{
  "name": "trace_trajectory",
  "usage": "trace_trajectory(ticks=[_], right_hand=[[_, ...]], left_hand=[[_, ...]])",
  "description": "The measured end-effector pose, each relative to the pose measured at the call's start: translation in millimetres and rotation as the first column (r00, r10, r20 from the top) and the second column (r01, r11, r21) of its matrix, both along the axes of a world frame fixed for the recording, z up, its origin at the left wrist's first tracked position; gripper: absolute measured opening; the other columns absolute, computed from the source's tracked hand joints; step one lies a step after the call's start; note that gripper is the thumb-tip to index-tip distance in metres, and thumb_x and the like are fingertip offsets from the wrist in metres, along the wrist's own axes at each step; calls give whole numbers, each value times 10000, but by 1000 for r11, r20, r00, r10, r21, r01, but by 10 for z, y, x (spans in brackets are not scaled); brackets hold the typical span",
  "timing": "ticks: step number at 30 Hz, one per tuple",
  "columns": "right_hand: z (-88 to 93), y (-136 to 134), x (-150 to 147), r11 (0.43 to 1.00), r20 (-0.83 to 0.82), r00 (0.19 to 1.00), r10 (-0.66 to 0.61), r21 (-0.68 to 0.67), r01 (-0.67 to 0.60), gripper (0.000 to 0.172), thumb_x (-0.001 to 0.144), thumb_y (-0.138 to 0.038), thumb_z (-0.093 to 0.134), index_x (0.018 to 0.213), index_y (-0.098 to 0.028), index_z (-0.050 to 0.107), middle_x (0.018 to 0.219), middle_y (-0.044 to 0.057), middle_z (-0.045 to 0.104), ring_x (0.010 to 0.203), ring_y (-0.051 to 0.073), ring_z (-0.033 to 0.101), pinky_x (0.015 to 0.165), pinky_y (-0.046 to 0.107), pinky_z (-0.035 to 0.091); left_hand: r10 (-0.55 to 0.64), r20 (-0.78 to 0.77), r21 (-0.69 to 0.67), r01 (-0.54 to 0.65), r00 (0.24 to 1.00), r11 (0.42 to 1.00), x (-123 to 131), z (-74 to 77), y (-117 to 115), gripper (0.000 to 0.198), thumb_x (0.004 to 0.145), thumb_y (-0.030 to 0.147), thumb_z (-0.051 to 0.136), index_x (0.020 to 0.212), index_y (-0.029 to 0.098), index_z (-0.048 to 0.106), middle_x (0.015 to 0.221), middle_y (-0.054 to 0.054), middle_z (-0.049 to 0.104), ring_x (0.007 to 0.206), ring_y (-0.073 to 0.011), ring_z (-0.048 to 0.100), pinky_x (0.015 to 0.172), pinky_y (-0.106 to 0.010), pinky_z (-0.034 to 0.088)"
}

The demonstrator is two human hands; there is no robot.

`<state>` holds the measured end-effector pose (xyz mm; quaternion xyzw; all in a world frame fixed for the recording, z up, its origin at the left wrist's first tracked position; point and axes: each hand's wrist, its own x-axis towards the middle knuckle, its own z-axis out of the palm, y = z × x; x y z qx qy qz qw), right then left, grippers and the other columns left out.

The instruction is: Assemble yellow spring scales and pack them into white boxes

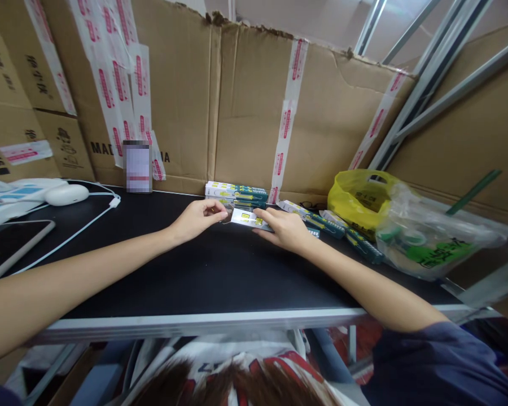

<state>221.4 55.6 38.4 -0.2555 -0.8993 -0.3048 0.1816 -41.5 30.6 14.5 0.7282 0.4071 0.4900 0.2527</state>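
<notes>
A slim white and green box point(240, 216) with yellow markings lies over the black table, its long side facing me. My right hand point(285, 227) is closed around its right part. At the box's left end, my left hand point(203, 219) is pinched, thumb and index finger together near a small flap; whatever lies between those fingertips is too small to make out. Just behind, similar boxes point(236, 192) are stacked against the cardboard. More slim green and white boxes point(317, 219) lie at an angle to the right of my right hand.
A yellow bag point(355, 197) and a clear plastic bag point(432, 242) sit at the right. On the left are a power strip point(17, 197), a white earphone case point(66, 194), a cable and a phone point(14, 248). Another phone point(138, 167) leans on the cardboard wall point(249, 113).
</notes>
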Motion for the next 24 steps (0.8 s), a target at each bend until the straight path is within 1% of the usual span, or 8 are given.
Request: trace_trajectory(ticks=[3, 7, 11, 14, 17, 20, 24], right_hand=[[-12, -4, -5, 1000, 4, 1000, -1, -13, 1, 470, 955, -509, 393, 1248, -169, 531, 940, 82, 671, 765, 183, 629, 557, 264, 325], [-22, -36, -36, 1000, -19, 1000, -8, -26, 7, 479, 952, -515, 393, 1259, -173, 525, 975, 91, 673, 763, 183, 628, 564, 265, 340], [-17, -70, -67, 999, 2, 1000, -29, -30, 29, 477, 956, -504, 385, 1275, -175, 520, 952, 92, 667, 744, 183, 627, 560, 265, 349], [-17, -68, -63, 999, 29, 999, -27, -36, 28, 496, 959, -498, 385, 1319, -173, 491, 953, 94, 670, 744, 186, 634, 565, 263, 363], [-25, -61, -50, 997, 27, 1000, 0, -79, 2, 515, 957, -494, 397, 1363, -181, 450, 1012, 97, 682, 784, 192, 651, 594, 260, 400], [-31, -72, -57, 992, 10, 1000, 23, -126, -22, 532, 954, -494, 405, 1388, -186, 423, 1087, 100, 683, 835, 203, 665, 626, 266, 438], [-29, -94, -84, 986, 23, 999, 38, -165, -34, 545, 954, -487, 409, 1408, -184, 401, 1133, 108, 676, 882, 211, 669, 661, 275, 464]], left_hand=[[-5, 11, -5, 5, 1000, 1000, -2, -11, 3, 277, 749, 413, 663, 793, 140, 637, 766, -33, 677, 700, -147, 613, 700, -279, 476], [-28, 90, -19, 30, 996, 999, 12, -33, 20, 275, 725, 414, 678, 747, 150, 606, 731, -23, 665, 690, -145, 612, 695, -281, 487], [-27, 124, 15, 26, 992, 1000, 35, -21, -5, 272, 738, 416, 668, 736, 156, 587, 720, -18, 650, 703, -146, 610, 716, -285, 491], [14, 63, 83, -19, 998, 996, 47, 8, -68, 240, 780, 395, 637, 769, 157, 612, 741, -19, 646, 711, -145, 597, 713, -276, 477], [41, -16, 126, -39, 999, 991, 48, 22, -119, 216, 815, 374, 608, 795, 160, 631, 767, -19, 644, 720, -142, 583, 701, -263, 458], [18, -25, 123, -14, 1000, 992, 49, -4, -118, 192, 823, 345, 592, 780, 159, 614, 750, -12, 626, 711, -140, 572, 680, -256, 448], [-26, -18, 94, 27, 1000, 995, 68, -60, -83, 144, 804, 300, 603, 776, 158, 606, 729, 2, 602, 689, -131, 555, 662, -249, 437]])
